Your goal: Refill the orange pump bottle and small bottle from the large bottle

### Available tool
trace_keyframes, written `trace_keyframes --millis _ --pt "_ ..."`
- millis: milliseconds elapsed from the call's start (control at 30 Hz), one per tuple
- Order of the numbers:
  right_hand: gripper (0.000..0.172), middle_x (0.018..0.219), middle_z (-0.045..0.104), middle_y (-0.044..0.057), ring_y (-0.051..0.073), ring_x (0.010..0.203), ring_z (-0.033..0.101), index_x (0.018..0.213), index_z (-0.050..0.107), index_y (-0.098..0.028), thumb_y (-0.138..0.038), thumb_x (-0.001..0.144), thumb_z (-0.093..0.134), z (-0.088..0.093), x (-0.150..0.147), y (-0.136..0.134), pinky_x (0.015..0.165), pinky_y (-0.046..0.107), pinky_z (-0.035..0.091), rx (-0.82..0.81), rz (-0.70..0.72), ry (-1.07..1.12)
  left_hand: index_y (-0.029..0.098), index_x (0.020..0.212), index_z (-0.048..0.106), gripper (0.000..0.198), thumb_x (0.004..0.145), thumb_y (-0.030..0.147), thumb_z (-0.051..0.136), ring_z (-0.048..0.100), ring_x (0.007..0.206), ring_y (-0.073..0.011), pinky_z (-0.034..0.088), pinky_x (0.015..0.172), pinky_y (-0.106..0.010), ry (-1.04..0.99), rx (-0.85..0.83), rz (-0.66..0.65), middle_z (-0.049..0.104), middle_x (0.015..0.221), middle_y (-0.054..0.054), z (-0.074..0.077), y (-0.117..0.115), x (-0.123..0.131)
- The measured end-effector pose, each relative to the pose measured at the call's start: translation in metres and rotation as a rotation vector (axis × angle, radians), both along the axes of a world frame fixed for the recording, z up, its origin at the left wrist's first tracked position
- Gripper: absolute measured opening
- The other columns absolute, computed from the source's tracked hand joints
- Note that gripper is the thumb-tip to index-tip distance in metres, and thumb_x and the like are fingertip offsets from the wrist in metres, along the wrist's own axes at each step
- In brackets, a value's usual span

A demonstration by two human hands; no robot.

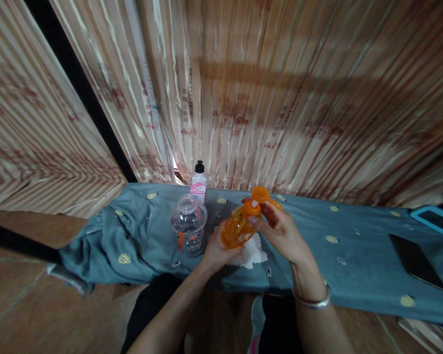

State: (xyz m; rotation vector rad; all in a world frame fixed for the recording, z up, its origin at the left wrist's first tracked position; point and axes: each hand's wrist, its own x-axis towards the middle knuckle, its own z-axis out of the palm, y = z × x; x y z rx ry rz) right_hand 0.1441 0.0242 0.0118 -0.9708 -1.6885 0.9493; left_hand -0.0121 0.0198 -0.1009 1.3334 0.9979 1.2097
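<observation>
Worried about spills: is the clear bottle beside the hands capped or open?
Open. The clear bottle stands upright on the blue cloth, its wide mouth bare, with no lid on it.

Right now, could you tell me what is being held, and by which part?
The orange bottle: the left hand cups its lower body, and the right hand pinches its pump top.

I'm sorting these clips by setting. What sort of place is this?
Probably a room in a home: pleated patterned curtains hang behind, a teal cloth covers the work surface, and a household-type orange pump bottle is held over it.
</observation>
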Motion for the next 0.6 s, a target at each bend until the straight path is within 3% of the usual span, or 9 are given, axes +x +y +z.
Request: trace_keyframes --millis 133,233,367,533,600 --pt "0.038 0.110 0.064 0.002 0.021 0.102 0.059 0.110 0.056 -0.028 -0.030 0.075 0.071 -0.0005 -0.0066 0.0008 0.093 0.040 0.046 0.029 -0.058 0.077 0.020 0.120 0.048 0.069 0.058 0.023 0.078 0.063 0.103 -0.0237 0.051 0.091 -0.037 -0.013 -0.004 -0.005 0.065 0.115 -0.007 -0.0012 0.0003 -0.0002" --pt "0.045 0.117 0.061 0.002 0.021 0.109 0.056 0.116 0.053 -0.029 -0.028 0.074 0.072 0.0028 -0.0043 -0.0017 0.097 0.039 0.043 0.019 0.019 0.085 0.019 0.121 0.047 0.069 0.059 0.023 0.077 0.063 0.103 -0.0240 0.050 0.092 -0.039 -0.006 -0.006 -0.001 0.065 0.115 -0.009 -0.0018 0.0005 -0.0002" --pt "0.034 0.119 0.060 0.003 0.021 0.108 0.055 0.116 0.055 -0.029 -0.030 0.083 0.061 0.0046 -0.0003 -0.0033 0.100 0.041 0.040 0.015 0.086 -0.005 0.018 0.120 0.047 0.068 0.059 0.022 0.077 0.062 0.105 -0.0242 0.049 0.094 -0.040 -0.007 -0.003 -0.011 0.065 0.116 -0.009 -0.0013 0.0002 -0.0001" --pt "0.033 0.105 0.065 0.002 0.020 0.101 0.059 0.105 0.057 -0.028 -0.032 0.075 0.071 -0.0009 -0.0093 0.0011 0.093 0.039 0.045 0.032 -0.079 0.081 0.019 0.120 0.048 0.065 0.061 0.022 0.076 0.062 0.104 -0.0239 0.049 0.093 -0.042 0.006 0.006 -0.006 0.064 0.116 -0.008 0.0011 -0.0012 -0.0003" --pt "0.039 0.105 0.065 0.002 0.021 0.102 0.059 0.105 0.056 -0.028 -0.032 0.071 0.074 0.0004 -0.0098 0.0009 0.093 0.039 0.046 0.032 -0.068 0.102 0.020 0.119 0.049 0.066 0.060 0.022 0.077 0.063 0.103 -0.0239 0.049 0.093 -0.042 0.026 -0.008 0.014 0.065 0.114 -0.007 0.0019 -0.0014 -0.0005"
